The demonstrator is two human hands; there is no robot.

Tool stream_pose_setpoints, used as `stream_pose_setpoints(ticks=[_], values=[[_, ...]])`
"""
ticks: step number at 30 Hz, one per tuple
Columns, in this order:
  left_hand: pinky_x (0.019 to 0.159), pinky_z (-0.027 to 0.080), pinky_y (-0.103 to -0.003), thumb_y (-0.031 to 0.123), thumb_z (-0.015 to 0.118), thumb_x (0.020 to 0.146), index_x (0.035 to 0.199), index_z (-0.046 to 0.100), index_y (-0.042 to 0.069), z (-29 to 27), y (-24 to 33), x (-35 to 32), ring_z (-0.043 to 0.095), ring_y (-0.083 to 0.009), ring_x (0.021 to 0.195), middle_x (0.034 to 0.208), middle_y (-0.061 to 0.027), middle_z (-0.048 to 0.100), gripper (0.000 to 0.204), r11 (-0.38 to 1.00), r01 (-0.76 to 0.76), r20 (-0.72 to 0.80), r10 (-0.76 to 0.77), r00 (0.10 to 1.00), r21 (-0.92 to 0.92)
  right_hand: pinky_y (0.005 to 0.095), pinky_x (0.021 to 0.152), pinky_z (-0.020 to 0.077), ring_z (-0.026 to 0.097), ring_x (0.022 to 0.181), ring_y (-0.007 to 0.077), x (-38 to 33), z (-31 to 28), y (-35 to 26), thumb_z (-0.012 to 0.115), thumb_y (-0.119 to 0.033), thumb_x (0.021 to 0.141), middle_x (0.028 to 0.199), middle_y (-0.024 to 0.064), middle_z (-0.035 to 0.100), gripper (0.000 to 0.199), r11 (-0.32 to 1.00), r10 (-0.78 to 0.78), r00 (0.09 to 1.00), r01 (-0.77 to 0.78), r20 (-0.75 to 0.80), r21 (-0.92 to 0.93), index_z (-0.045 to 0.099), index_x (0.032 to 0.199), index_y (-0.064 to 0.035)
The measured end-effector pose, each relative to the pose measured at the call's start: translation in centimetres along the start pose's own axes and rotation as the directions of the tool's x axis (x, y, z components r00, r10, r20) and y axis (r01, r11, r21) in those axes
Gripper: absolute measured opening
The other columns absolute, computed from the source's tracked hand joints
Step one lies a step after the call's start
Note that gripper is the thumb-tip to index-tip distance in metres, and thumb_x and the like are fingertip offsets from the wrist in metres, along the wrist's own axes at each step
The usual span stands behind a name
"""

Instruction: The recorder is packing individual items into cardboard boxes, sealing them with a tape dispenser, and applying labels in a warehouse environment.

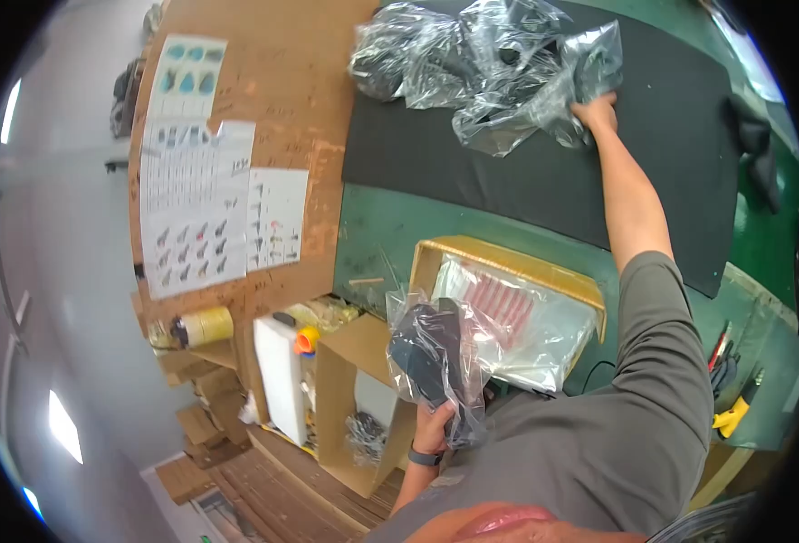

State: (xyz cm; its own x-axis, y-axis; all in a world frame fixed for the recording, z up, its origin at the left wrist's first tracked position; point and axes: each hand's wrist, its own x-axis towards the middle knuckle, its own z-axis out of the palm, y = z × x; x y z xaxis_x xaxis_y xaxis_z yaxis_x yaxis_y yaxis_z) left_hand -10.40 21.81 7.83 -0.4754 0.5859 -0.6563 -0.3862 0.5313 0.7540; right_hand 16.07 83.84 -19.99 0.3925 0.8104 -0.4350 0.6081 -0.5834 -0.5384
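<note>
My left hand, with a dark band on its wrist, is closed round the lower end of a clear plastic bag with a dark grey, rounded part inside. It holds this bag upright, close to my body. My right arm reaches across a black mat, and my right hand grips another bagged dark part. That bag lies at the right end of a row of similar bagged dark parts at the far side of the mat. The plastic's glare hides the parts' exact shape.
An open carton of flat clear bags stands on the green table. Left are printed sheets on a brown board, a yellow roll and a cardboard box. A yellow-handled tool lies at the right.
</note>
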Motion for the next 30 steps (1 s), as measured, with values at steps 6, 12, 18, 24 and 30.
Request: stream_pose_setpoints(ticks=[6, 12, 18, 24, 30], values=[[0.086, 0.062, -0.042, 0.013, 0.067, 0.098, 0.140, 0.052, 0.004, -7.6, -3.9, -3.6, 0.071, -0.0240, 0.101, 0.115, -0.0105, 0.069, 0.045, 0.941, 0.078, 0.120, -0.040, 0.992, -0.329, 0.0471, 0.107, 0.0516, 0.065, 0.126, 0.0387, -15.8, 1.3, 11.5, 0.080, -0.036, 0.069, 0.133, 0.0226, 0.068, 0.084, 0.955, -0.061, 0.984, 0.105, 0.165, -0.276, 0.055, 0.140, 0.0005], [0.097, 0.056, -0.036, 0.029, 0.070, 0.101, 0.150, 0.042, -0.003, -18.6, -1.8, -5.8, 0.066, -0.0195, 0.113, 0.132, -0.0113, 0.064, 0.065, 0.877, 0.132, 0.301, 0.016, 0.954, -0.463, 0.0416, 0.072, 0.0616, 0.071, 0.080, 0.0267, -20.4, -5.1, 18.7, 0.070, -0.038, 0.097, 0.097, 0.0120, 0.071, 0.032, 0.794, 0.045, 0.755, -0.425, 0.654, 0.435, 0.068, 0.111, -0.0082], [0.111, 0.045, -0.042, 0.029, 0.087, 0.082, 0.165, 0.018, 0.004, -38.6, -5.9, -6.7, 0.058, -0.0386, 0.134, 0.142, -0.0281, 0.059, 0.111, 0.757, -0.481, 0.030, 0.524, 0.851, 0.443, 0.0423, 0.096, 0.0541, 0.067, 0.107, 0.0270, -39.2, -16.0, 13.6, 0.071, -0.027, 0.093, 0.127, 0.0121, 0.067, 0.049, 0.823, -0.226, 0.827, -0.120, 0.515, 0.555, 0.062, 0.134, -0.0024], [0.097, 0.045, -0.045, 0.012, 0.070, 0.079, 0.109, 0.071, 0.015, -62.0, -17.9, -3.2, 0.064, -0.0275, 0.104, 0.093, -0.0034, 0.069, 0.030, 0.091, -0.246, 0.133, 0.639, 0.758, 0.965, 0.0358, 0.096, 0.0526, 0.065, 0.111, 0.0240, -68.4, -3.5, 4.9, 0.073, -0.002, 0.080, 0.121, 0.0105, 0.068, 0.052, 0.808, -0.580, 0.495, 0.451, 0.647, 0.379, 0.061, 0.130, 0.0009], [0.132, 0.015, -0.054, 0.012, 0.063, 0.090, 0.108, 0.077, 0.024, -70.3, -31.3, 7.1, 0.039, -0.0300, 0.150, 0.144, -0.0123, 0.061, 0.025, -0.218, -0.529, 0.572, 0.295, 0.765, 0.820, 0.0321, 0.079, 0.0538, 0.063, 0.090, 0.0155, -87.2, 16.2, 1.6, 0.068, -0.002, 0.079, 0.104, 0.0033, 0.067, 0.053, 0.811, -0.225, -0.029, 0.548, 0.974, 0.204, 0.062, 0.131, 0.0011]])
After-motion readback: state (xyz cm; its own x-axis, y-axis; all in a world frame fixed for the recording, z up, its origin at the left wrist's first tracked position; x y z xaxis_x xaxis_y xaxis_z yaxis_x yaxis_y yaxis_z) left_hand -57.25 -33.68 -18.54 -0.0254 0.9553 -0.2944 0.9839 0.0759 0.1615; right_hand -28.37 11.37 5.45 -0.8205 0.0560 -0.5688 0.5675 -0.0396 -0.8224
